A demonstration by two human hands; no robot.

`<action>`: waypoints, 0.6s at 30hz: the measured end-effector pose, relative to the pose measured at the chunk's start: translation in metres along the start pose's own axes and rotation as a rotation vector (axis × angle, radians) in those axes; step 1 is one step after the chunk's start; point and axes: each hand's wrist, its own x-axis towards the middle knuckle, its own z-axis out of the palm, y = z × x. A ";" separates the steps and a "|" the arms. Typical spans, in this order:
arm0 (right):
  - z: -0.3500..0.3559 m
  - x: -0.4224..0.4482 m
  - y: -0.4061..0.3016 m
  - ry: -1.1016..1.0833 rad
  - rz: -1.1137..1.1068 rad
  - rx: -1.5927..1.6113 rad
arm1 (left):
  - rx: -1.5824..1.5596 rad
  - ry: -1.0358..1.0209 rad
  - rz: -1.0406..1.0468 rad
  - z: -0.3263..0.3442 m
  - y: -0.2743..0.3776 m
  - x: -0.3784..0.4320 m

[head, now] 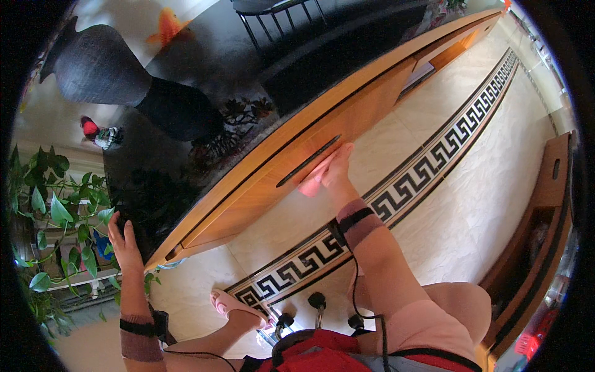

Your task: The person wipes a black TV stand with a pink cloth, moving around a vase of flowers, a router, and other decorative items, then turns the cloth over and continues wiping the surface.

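My right hand (337, 169) holds a folded pink cloth (308, 186) against the wooden drawer front (246, 207) of a long, low cabinet. The cloth is just below a slim dark handle (308, 161). Part of the cloth is hidden behind my fingers. At the cabinet's left corner, my left hand (125, 244) rests by the edge of the glossy black top (148, 186). Its fingers are apart, and nothing shows in them. Both wrists wear black straps with small devices and cables.
On the black top stand a dark grey vase (100, 65) and a small red-and-green ornament (102, 134). A leafy vine (60, 211) hangs left of the cabinet. Greek-key tiles (409, 179) cross the pale floor. Brown wooden furniture (534, 218) stands at right. My pink slipper (232, 304) is below.
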 end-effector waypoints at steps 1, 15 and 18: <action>0.010 -0.001 -0.002 0.000 -0.033 -0.054 | 0.007 0.001 -0.013 -0.001 -0.005 -0.003; 0.000 0.110 -0.134 -0.136 -0.016 0.010 | 0.054 -0.019 -0.016 -0.009 -0.003 -0.016; -0.020 0.078 -0.081 -0.062 0.189 0.142 | 0.037 -0.012 -0.027 -0.007 0.002 -0.011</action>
